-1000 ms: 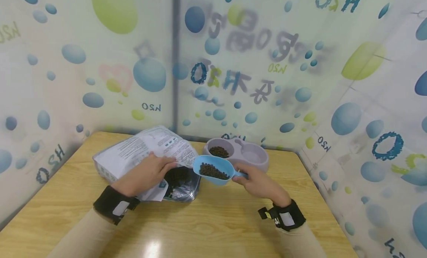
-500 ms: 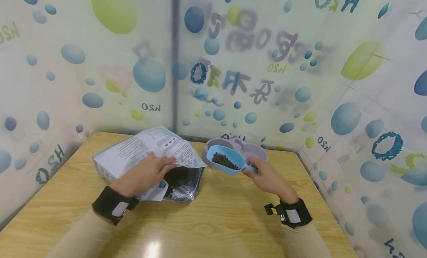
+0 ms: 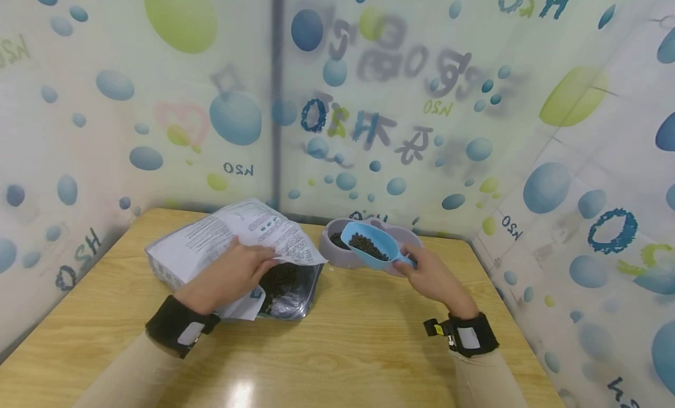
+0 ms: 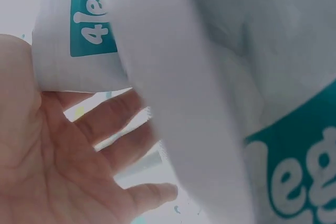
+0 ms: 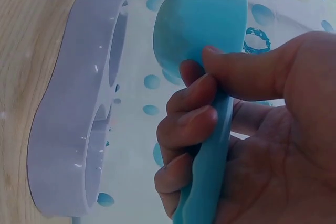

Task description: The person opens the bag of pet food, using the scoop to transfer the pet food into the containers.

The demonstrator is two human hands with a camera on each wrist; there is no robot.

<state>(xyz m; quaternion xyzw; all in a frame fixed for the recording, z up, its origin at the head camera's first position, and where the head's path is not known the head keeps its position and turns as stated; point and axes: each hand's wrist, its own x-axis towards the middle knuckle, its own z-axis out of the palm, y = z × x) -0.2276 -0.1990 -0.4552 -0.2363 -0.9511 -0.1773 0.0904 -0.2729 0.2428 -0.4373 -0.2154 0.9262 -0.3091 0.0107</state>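
In the head view, my left hand (image 3: pixel 229 275) grips the raised flap of a white printed food bag (image 3: pixel 205 235), fingers near its open edge. Dark kibble (image 3: pixel 282 279) shows in the bag's silver-lined mouth. In the left wrist view, the bag (image 4: pixel 184 77) covers part of that hand, hiding some fingertips. My right hand (image 3: pixel 432 279) holds a light blue scoop (image 3: pixel 389 244) by its handle, fingers wrapped round it in the right wrist view. Brown kibble lies in the scoop, which overlaps the grey double pet bowl (image 3: pixel 340 258) in the head view. The bowl's left compartment contains kibble.
A wooden table (image 3: pixel 295 361) bears the bag on the left and the bowl at the back. Behind the table's far edge stands a wall covering (image 3: pixel 253 173) with blue and green spots, with another stretch along the right side.
My right hand has carried the loaded scoop rightward and away from me, from beside the bag's mouth to over the bowl. My left hand stays on the bag flap.
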